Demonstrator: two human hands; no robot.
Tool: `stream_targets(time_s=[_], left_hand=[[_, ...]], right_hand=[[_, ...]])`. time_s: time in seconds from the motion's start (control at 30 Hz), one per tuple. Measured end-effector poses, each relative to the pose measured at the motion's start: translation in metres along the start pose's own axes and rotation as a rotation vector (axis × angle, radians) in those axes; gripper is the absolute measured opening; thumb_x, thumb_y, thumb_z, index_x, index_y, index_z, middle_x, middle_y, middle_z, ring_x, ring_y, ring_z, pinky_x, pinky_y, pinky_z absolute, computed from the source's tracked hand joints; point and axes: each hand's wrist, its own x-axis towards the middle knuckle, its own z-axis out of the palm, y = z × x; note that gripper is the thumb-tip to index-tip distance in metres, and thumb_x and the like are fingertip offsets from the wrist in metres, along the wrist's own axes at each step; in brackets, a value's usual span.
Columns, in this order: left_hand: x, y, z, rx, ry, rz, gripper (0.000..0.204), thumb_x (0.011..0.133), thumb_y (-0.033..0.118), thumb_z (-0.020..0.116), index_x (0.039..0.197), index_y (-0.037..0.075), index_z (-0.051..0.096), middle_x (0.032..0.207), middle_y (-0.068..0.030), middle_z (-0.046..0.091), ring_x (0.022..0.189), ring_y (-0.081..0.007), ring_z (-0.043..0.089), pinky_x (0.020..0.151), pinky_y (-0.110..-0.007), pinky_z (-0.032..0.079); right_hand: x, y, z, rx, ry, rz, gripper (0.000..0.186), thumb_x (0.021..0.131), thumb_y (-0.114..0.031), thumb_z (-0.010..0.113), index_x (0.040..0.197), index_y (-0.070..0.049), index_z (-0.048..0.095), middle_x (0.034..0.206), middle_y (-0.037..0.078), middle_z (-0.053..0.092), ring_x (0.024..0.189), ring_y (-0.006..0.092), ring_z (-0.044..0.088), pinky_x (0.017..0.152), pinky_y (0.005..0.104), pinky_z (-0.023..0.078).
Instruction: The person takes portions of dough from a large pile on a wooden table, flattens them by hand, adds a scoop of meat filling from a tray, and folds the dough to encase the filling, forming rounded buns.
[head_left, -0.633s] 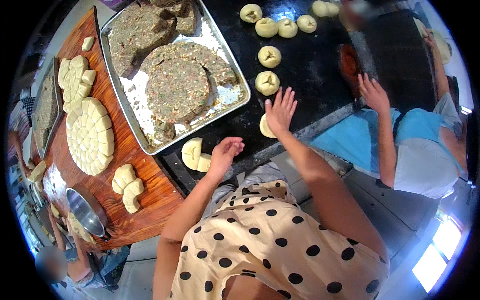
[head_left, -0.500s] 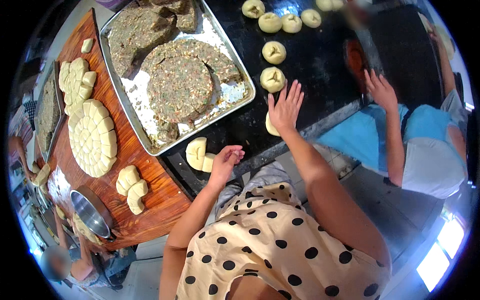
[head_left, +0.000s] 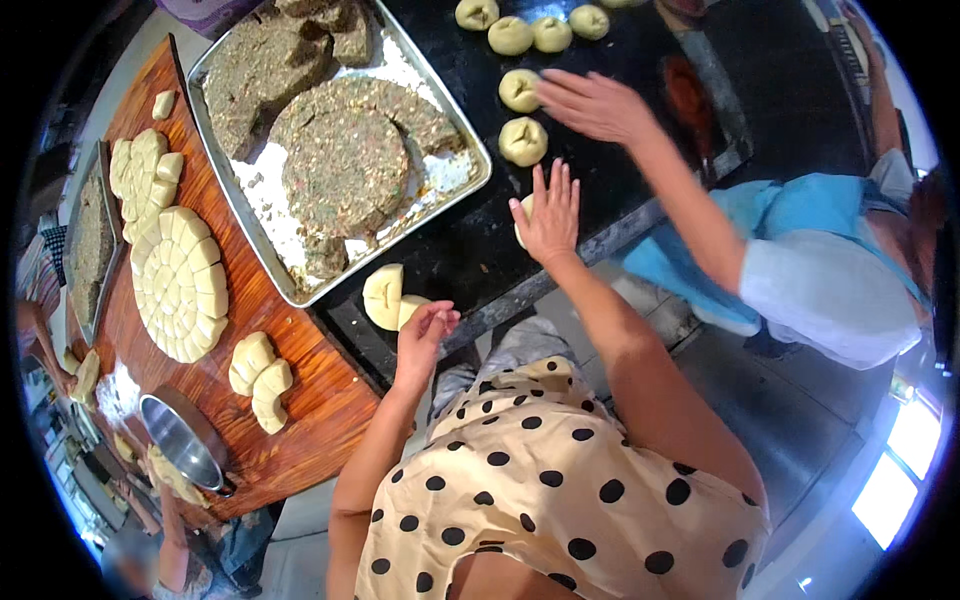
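My right hand (head_left: 548, 215) lies palm down near the front edge of the black worktop, fingers stretched out, pressing on a pale dough piece (head_left: 523, 222) that is mostly covered. My left hand (head_left: 425, 338) is closed with its fingers loosely curled, beside cut dough pieces (head_left: 382, 298); whether anything sits inside it is hidden. Just beyond my right hand stands a round dough bun (head_left: 522, 141) with a pinched top. Past it is another bun (head_left: 519, 90), with a co-worker's hand (head_left: 600, 105) right at its side.
Several more buns (head_left: 510, 36) sit at the far side. A metal tray (head_left: 390, 238) of chopped filling (head_left: 345, 170) stands left of centre. On the wooden table (head_left: 300, 395) are sectioned dough (head_left: 180, 285), more dough pieces (head_left: 260, 380) and a steel bowl (head_left: 185, 440).
The co-worker's hand has moved left, over to the far bun. My right hand still presses on the dough piece, and my left stays by the cut pieces. The whole view has shifted slightly.
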Motion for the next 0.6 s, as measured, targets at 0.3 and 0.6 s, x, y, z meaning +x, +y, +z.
stream_targets(time_s=[0.3,0.6], left_hand=[[-0.012,0.002,0.0,-0.025,-0.074,-0.031,0.027,0.102,0.018,0.051,0.118,-0.001,0.059,0.107,-0.0099,0.067,0.097,-0.0156,0.064,0.089,-0.029,0.05],[-0.015,0.004,-0.005,0.006,-0.017,-0.06,0.028,0.102,0.019,0.051,0.12,-0.001,0.059,0.108,-0.0093,0.067,0.096,-0.0158,0.065,0.088,-0.03,0.051]], right_hand=[[-0.035,0.038,-0.005,0.215,0.081,0.227,0.061,0.101,-0.034,0.044,0.149,0.0,0.028,0.158,0.026,0.013,0.146,0.0396,0.016,0.12,0.0484,0.013],[-0.025,0.041,-0.01,0.52,0.025,0.415,0.047,0.097,-0.033,0.054,0.133,-0.003,0.05,0.136,0.017,0.05,0.121,0.0318,0.049,0.101,0.0419,0.04]])
